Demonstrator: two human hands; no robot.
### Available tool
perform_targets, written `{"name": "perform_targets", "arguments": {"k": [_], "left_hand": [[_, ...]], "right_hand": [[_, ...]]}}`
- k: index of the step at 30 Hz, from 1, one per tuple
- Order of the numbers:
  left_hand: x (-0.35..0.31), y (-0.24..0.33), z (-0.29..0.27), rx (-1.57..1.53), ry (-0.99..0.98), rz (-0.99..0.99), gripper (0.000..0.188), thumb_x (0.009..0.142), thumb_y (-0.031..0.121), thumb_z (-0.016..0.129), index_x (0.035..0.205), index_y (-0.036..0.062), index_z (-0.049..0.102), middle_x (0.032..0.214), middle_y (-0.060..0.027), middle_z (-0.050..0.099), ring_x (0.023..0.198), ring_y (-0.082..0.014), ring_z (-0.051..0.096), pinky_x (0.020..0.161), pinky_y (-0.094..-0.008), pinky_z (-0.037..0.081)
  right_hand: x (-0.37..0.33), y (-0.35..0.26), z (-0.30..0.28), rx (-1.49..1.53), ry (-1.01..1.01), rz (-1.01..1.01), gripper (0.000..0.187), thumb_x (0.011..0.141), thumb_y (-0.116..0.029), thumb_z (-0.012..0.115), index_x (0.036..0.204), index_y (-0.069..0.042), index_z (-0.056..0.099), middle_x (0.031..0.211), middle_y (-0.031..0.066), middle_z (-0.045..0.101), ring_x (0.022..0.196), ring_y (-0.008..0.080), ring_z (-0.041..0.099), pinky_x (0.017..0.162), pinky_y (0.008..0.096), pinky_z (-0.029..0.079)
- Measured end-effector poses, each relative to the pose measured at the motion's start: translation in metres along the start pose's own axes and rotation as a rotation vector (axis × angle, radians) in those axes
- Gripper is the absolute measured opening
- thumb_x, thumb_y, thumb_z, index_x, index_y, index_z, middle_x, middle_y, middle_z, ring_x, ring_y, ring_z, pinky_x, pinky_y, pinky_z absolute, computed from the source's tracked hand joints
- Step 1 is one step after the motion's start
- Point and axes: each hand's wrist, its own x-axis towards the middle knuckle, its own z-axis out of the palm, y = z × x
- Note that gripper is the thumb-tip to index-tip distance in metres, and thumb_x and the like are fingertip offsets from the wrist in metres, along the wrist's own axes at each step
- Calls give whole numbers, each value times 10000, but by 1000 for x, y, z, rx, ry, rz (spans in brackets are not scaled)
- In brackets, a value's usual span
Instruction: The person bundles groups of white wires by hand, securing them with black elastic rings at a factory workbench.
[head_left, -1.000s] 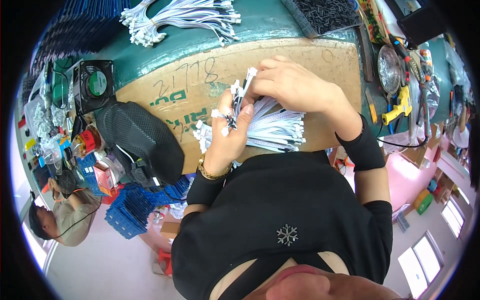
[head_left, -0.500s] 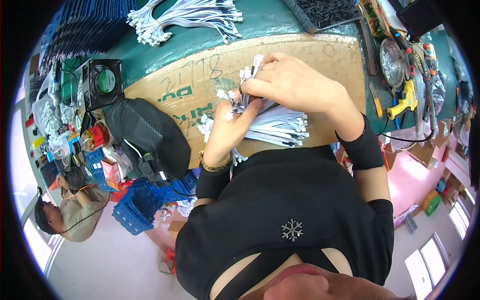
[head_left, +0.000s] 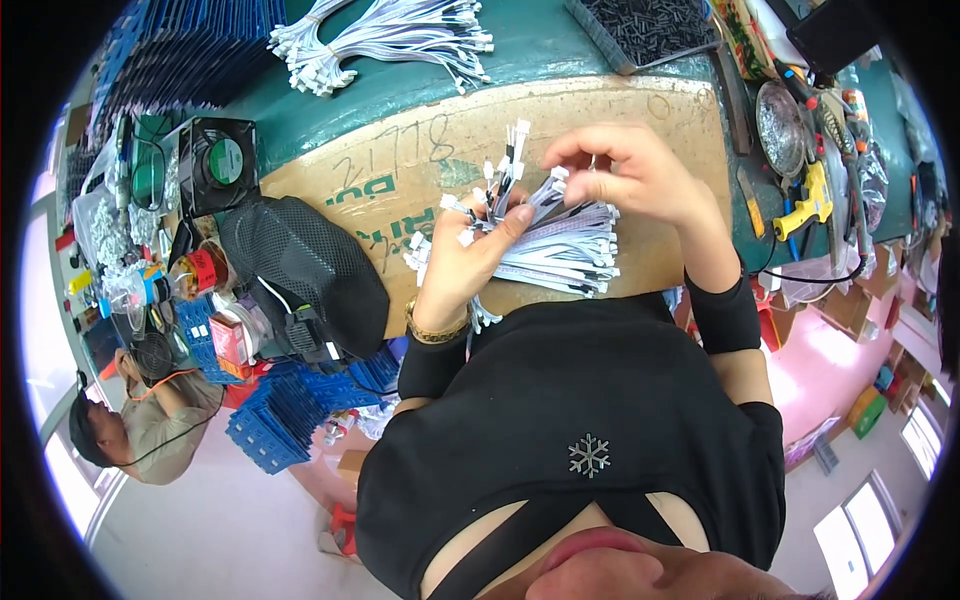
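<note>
My left hand (head_left: 465, 258) is closed round several thin white and grey cables (head_left: 512, 160) with small white plugs. Their ends fan up past its thumb, some showing black sections. My right hand (head_left: 635, 178) is just to the right, thumb and forefinger apart, beside the white plug end of a cable bunch (head_left: 548, 190). Whether its fingertips touch that plug I cannot tell. Beneath both hands a larger pile of white cables (head_left: 575, 255) lies on the cardboard sheet (head_left: 660, 130), its plug ends pointing right.
Another cable bundle (head_left: 385, 45) lies at the back of the green table, near a tray of small black parts (head_left: 645, 35). On the right are a yellow glue gun (head_left: 808, 205) and a metal dish (head_left: 782, 128). A black bag (head_left: 300, 265) and a fan (head_left: 218, 160) stand left.
My right hand has drawn away from the left to the right, and its fingers have spread. My left hand keeps its hold on the cables. The view has shifted slightly.
</note>
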Motion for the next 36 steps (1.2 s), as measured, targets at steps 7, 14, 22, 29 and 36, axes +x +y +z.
{"name": "perform_targets", "arguments": {"k": [7,14,22,29,36], "left_hand": [[2,-3,-4,-46,-76,-61,140,864,114,576,933,-8,590,782,-47,650,779,-96,586,718,-241,457],[3,-2,-6,2,-84,-37,150,867,106,563,957,-10,592,795,-58,655,774,-104,599,710,-245,464],[2,0,-3,78,-81,-8,157,867,110,545,926,-19,611,767,-37,648,732,-93,585,671,-242,455],[3,-9,-5,57,-114,-5,197,910,148,484,920,-12,600,776,-47,621,751,-103,567,686,-249,447],[-2,-3,-4,-189,-66,-122,173,923,150,484,913,6,580,788,-19,596,751,-85,538,687,-225,428]], "right_hand": [[-10,2,20,159,102,-48,181,763,-62,701,929,-4,661,773,32,634,641,58,544,551,193,405],[-11,-9,32,89,229,12,140,780,-82,703,894,-7,676,717,57,643,616,64,577,543,202,445],[-14,-2,45,-24,381,11,147,760,-76,716,876,6,677,677,44,641,572,61,568,513,194,440],[-6,-10,61,504,380,172,129,770,-38,695,859,44,651,724,44,644,613,79,611,550,179,470],[-4,-15,67,475,378,178,130,790,-57,670,841,59,643,690,73,655,596,90,629,534,194,491]]}}
